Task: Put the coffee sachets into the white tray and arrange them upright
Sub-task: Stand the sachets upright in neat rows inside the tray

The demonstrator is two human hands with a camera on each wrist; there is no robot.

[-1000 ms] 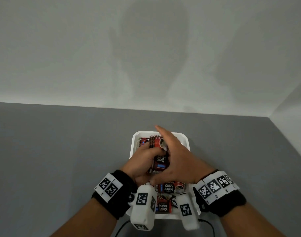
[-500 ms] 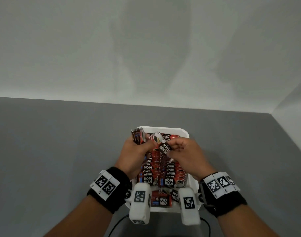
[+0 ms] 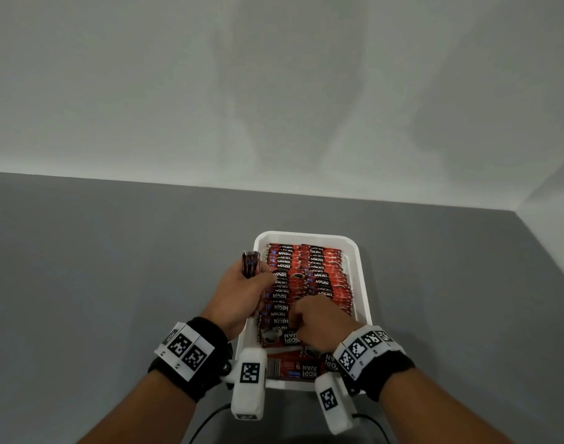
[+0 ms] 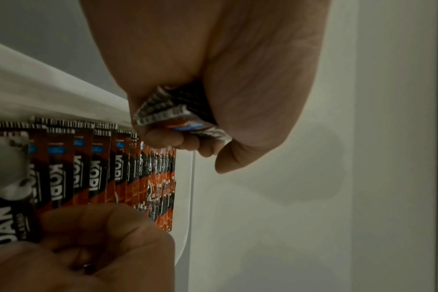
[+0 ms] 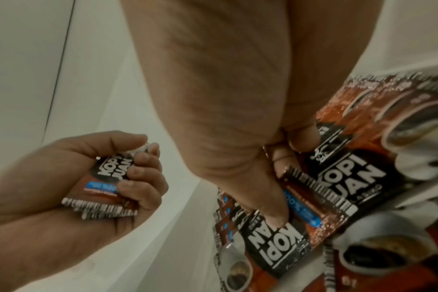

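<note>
A white tray on the grey table holds two rows of red and black coffee sachets standing on edge. A few loose sachets lie flat at the tray's near end. My left hand grips a small bundle of sachets upright over the tray's left rim; the bundle also shows in the right wrist view. My right hand is curled at the near end of the rows, its fingers pinching a sachet there.
The grey table runs to a white wall at the back and on the right. White wrist camera housings hang over the tray's near rim, and a black cable lies in front of it.
My right hand moved from the tray's far end back to the near end of the rows. The left hand keeps its bundle at the left rim. More of the upright rows is uncovered.
</note>
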